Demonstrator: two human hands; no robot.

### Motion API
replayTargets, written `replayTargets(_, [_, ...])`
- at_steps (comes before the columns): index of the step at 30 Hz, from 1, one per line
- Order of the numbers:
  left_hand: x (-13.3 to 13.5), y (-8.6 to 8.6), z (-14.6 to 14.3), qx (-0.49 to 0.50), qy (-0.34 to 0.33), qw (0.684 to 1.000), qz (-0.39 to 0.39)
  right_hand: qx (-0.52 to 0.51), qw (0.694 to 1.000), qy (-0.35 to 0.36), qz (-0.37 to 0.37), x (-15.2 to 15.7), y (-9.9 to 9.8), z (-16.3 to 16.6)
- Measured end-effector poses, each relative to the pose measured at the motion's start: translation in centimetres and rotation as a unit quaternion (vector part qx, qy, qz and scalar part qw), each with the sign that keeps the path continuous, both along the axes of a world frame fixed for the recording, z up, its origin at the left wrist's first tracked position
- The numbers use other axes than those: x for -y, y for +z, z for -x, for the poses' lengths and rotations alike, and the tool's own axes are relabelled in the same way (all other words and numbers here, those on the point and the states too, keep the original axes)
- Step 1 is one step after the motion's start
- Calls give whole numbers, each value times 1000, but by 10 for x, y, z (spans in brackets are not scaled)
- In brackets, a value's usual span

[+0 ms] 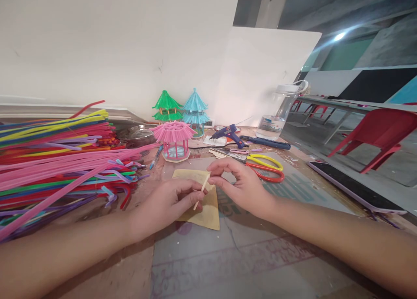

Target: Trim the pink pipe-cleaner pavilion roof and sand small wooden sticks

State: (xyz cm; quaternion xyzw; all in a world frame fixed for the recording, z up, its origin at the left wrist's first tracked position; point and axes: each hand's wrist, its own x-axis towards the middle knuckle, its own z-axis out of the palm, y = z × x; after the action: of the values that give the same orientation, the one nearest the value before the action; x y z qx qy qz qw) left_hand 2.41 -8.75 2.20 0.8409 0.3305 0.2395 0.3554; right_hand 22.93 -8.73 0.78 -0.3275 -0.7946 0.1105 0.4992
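Note:
A short, pale wooden stick (pixel 204 185) is held slantwise between my two hands. My left hand (pixel 177 197) pinches its lower part between thumb and fingers. At the stick's upper end, the thumb and fingertips of my right hand (pixel 239 182) close round it. Beneath lies a yellowish square sheet, perhaps sandpaper (pixel 208 216), on a translucent mat (pixel 260 264). Just beyond stands a small pink pavilion model (pixel 174 134) with a roof of fuzzy stems and an open, posted base. Scissors with yellow and red handles (pixel 265 166) lie past my right hand.
Bundles of coloured pipe cleaners (pixel 58 160) cover the left side. Behind are a green pavilion model (pixel 166 106), a blue one (pixel 195 106) and a metal bowl (pixel 137 134). A glue gun (pixel 230 134), a water bottle (pixel 275 114) and a phone (pixel 355 186) are toward the right.

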Motion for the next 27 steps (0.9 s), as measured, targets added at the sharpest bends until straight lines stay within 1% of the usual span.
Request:
replayTargets(1, [0,0,0,7,3,1000,15,10,1000,-1,-24,-1,0,-1])
replayTargets(3, [0,-1,0,12,5,999,30,65,993,13,-102,-2,0,-3])
replayTargets(4, [0,-1,0,9,5,1000,29,107,982,27,-152,-2,0,-4])
replayTargets(6, [-2,-1,1,-8,4,1000,19,190,950,59,-239,-3,0,-6])
replayTargets(8, [-4,-2,2,-24,0,1000,5,234,927,72,-283,-3,0,-7])
replayTargets(10, [-7,-4,3,-34,-3,999,-12,237,925,67,-289,-4,0,-7])
replayTargets(13, [-11,-5,3,-28,-1,999,-21,247,926,54,-280,-6,-1,-6])
replayTargets(16, [-13,-4,2,-12,3,1000,-11,293,916,42,-271,-8,-2,-6])
replayTargets(18, [-12,-4,1,-10,7,1000,-12,305,912,38,-271,-9,-1,-7])
replayTargets(20, [-12,-4,2,-6,27,999,-32,282,921,43,-263,-9,-2,-7])
replayTargets(21, [-12,-3,3,-5,45,997,-56,256,934,41,-247,-9,-2,-8])
replayTargets(22, [-12,-3,5,-10,62,994,-93,220,950,35,-217,-9,-2,-9])
replayTargets(24, [-15,-3,8,-46,73,977,-193,140,983,21,-114,-10,-3,-10])
replayTargets(26, [-17,-4,11,-105,42,956,-272,77,997,10,4,-13,-4,-12])
replayTargets(27, [-18,-4,11,-133,22,949,-285,59,997,11,53,-14,-4,-12])
